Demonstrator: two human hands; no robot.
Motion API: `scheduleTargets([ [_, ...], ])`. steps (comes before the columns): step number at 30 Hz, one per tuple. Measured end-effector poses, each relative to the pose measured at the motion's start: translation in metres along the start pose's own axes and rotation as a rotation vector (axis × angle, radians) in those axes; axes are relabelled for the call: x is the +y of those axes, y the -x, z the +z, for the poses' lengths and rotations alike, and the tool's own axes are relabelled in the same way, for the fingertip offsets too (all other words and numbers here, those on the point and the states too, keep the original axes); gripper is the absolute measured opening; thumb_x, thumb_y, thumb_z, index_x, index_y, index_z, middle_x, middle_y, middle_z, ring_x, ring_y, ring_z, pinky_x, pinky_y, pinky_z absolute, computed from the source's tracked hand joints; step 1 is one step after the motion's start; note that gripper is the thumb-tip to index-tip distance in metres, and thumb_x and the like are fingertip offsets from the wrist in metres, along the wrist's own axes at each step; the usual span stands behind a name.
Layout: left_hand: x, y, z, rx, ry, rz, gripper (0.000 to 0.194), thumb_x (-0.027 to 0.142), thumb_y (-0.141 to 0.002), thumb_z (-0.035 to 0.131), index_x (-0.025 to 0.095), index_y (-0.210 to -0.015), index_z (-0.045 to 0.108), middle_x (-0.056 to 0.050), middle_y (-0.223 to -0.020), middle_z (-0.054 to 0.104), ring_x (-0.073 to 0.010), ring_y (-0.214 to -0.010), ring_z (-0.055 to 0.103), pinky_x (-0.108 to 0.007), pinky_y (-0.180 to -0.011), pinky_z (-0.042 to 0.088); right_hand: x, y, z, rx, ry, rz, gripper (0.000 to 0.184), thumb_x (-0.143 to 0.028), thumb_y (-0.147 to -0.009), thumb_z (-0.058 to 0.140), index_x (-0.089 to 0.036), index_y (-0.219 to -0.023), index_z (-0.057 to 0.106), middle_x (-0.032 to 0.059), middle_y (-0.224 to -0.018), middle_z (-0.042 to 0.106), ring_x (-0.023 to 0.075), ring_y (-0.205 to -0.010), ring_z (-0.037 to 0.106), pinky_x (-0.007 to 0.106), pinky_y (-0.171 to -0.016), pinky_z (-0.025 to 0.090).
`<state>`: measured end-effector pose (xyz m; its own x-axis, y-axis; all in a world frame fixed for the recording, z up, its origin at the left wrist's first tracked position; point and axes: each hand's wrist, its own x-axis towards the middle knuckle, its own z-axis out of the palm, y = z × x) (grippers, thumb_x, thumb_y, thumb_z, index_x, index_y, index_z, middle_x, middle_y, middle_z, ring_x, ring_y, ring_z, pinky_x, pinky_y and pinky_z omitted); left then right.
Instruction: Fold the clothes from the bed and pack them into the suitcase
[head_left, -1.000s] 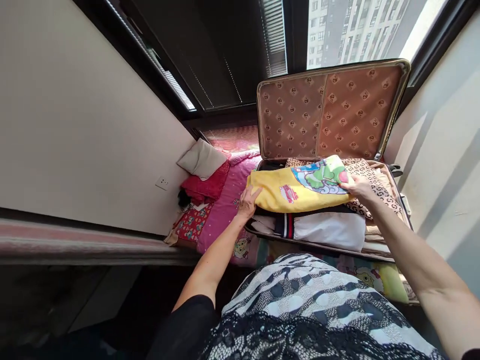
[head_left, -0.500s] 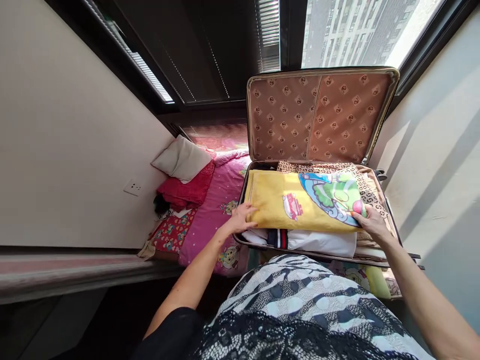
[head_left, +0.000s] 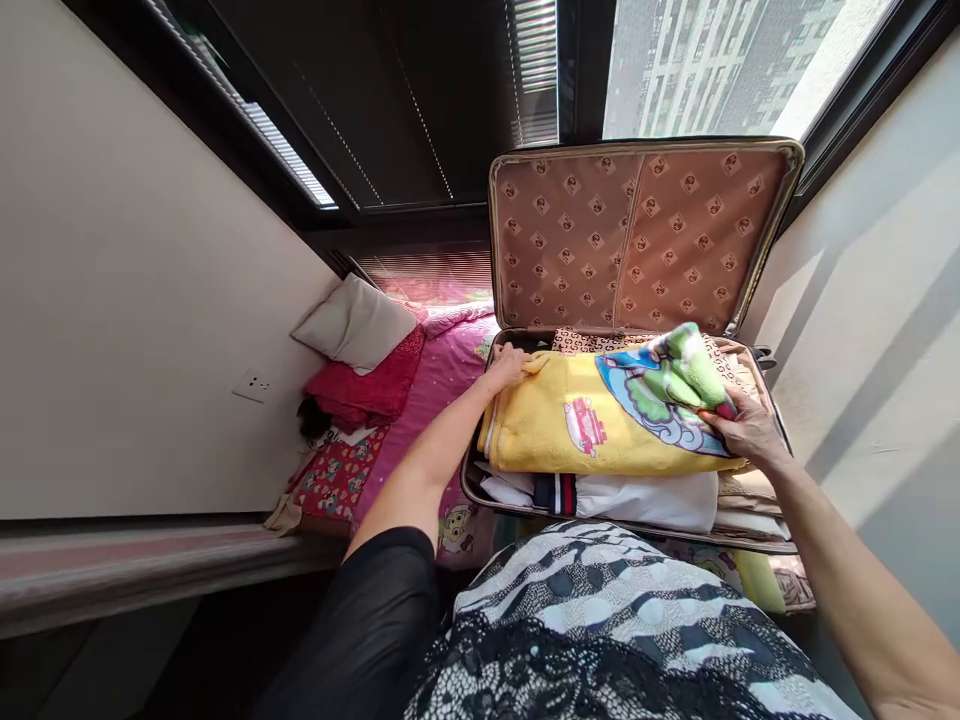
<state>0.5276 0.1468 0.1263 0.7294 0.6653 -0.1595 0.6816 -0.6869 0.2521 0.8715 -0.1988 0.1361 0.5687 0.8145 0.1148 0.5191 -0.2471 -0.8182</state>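
Observation:
A folded yellow blanket point(head_left: 570, 425) with a green and blue cartoon print lies on top of clothes in an open suitcase point(head_left: 474, 478). My left hand point(head_left: 508, 365) grips its far left corner at the suitcase's back edge. My right hand point(head_left: 744, 425) pinches the blanket's right end, which is bunched and lifted a little. Under the blanket lie white folded clothes point(head_left: 651, 497) and a garment with a red, white and navy stripe point(head_left: 553, 491). A patterned beige cloth point(head_left: 731, 365) shows at the back right.
The suitcase lid point(head_left: 637, 235) stands upright against the window. The suitcase rests on a bed with a pink sheet point(head_left: 439, 380), a white pillow point(head_left: 356, 322) and a red pillow point(head_left: 367, 385). White walls close in on the left and right. A wall socket point(head_left: 252, 383) sits left.
My left hand has moved from the blanket's near left edge to its far left corner. My right hand has bunched and raised the blanket's right end.

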Motion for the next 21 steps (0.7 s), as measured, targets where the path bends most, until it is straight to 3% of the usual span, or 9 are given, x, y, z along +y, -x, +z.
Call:
scheduleTargets([
  [2, -0.006, -0.002, -0.017, 0.119, -0.016, -0.008, 0.022, 0.028, -0.097, 0.063, 0.022, -0.111, 0.078, -0.015, -0.116, 0.075, -0.0386, -0.127, 0.06, -0.055, -0.114, 0.04, -0.001, -0.001, -0.001, 0.079, -0.017, -0.083, 0.059, -0.054, -0.082, 0.078, -0.024, -0.132, 0.075, 0.0132, -0.129, 0.078, 0.0375, -0.126, 0.072, 0.054, -0.113, 0.057],
  [5, -0.013, -0.013, -0.04, 0.332, -0.012, -0.192, 0.029, 0.028, -0.106, 0.052, 0.022, -0.125, 0.074, -0.017, -0.127, 0.073, -0.0375, -0.129, 0.06, -0.055, -0.115, 0.043, -0.001, -0.009, 0.006, 0.175, 0.076, -0.105, 0.076, -0.052, -0.088, 0.072, -0.022, -0.157, 0.063, 0.0155, -0.152, 0.068, 0.0387, -0.146, 0.061, 0.055, -0.124, 0.05],
  [8, -0.001, -0.021, -0.044, 0.326, -0.034, -0.312, 0.045, 0.031, -0.109, 0.055, 0.02, -0.152, 0.062, -0.023, -0.154, 0.062, -0.0418, -0.148, 0.051, -0.061, -0.123, 0.041, -0.003, -0.015, 0.021, 0.193, 0.317, 0.05, 0.091, -0.048, -0.089, 0.063, -0.009, -0.169, 0.048, 0.0289, -0.156, 0.062, 0.0481, -0.148, 0.057, 0.066, -0.12, 0.05],
  [11, 0.037, -0.008, -0.023, 0.244, -0.087, -0.2, 0.067, 0.038, -0.109, 0.06, 0.02, -0.172, 0.045, -0.022, -0.182, 0.033, -0.0457, -0.171, 0.021, -0.069, -0.135, 0.025, -0.015, -0.007, 0.035, 0.122, 0.639, 0.045, 0.086, -0.05, -0.1, 0.053, -0.009, -0.174, 0.044, 0.0342, -0.164, 0.052, 0.0547, -0.153, 0.048, 0.077, -0.119, 0.042],
  [14, 0.082, 0.022, 0.012, 0.156, -0.08, 0.001, 0.079, 0.056, -0.109, 0.06, 0.025, -0.178, 0.04, -0.015, -0.19, 0.018, -0.0468, -0.176, 0.005, -0.073, -0.138, 0.012, -0.031, 0.001, 0.044, 0.041, 0.847, -0.142, 0.077, -0.054, -0.106, 0.053, -0.024, -0.176, 0.047, 0.0243, -0.18, 0.036, 0.055, -0.166, 0.028, 0.079, -0.124, 0.033],
  [16, 0.1, 0.038, 0.037, 0.096, -0.052, 0.126, 0.084, 0.066, -0.106, 0.062, 0.03, -0.178, 0.041, -0.011, -0.191, 0.015, -0.0485, -0.176, 0.002, -0.076, -0.137, 0.007, -0.033, -0.004, 0.051, -0.084, 0.893, -0.193, 0.076, -0.059, -0.105, 0.057, -0.031, -0.175, 0.048, 0.0187, -0.184, 0.031, 0.0554, -0.169, 0.019, 0.078, -0.125, 0.031],
  [18, 0.102, 0.043, 0.061, 0.024, -0.022, 0.153, 0.08, 0.067, -0.105, 0.063, 0.037, -0.177, 0.045, -0.008, -0.191, 0.016, -0.0504, -0.175, 0.001, -0.081, -0.134, 0.004, -0.023, -0.015, 0.062, -0.256, 0.897, -0.129, 0.071, -0.064, -0.107, 0.053, -0.038, -0.173, 0.051, 0.0154, -0.186, 0.029, 0.0555, -0.169, 0.018, 0.08, -0.124, 0.031],
  [21, 0.082, 0.032, 0.091, -0.056, 0.019, -0.01, 0.069, 0.063, -0.109, 0.058, 0.042, -0.174, 0.048, -0.007, -0.191, 0.019, -0.0521, -0.175, 0.002, -0.089, -0.128, 0.007, 0.007, -0.027, 0.081, -0.405, 0.873, 0.049, 0.066, -0.065, -0.112, 0.038, -0.042, -0.173, 0.05, 0.0135, -0.188, 0.023, 0.0544, -0.17, 0.016, 0.086, -0.12, 0.032],
])
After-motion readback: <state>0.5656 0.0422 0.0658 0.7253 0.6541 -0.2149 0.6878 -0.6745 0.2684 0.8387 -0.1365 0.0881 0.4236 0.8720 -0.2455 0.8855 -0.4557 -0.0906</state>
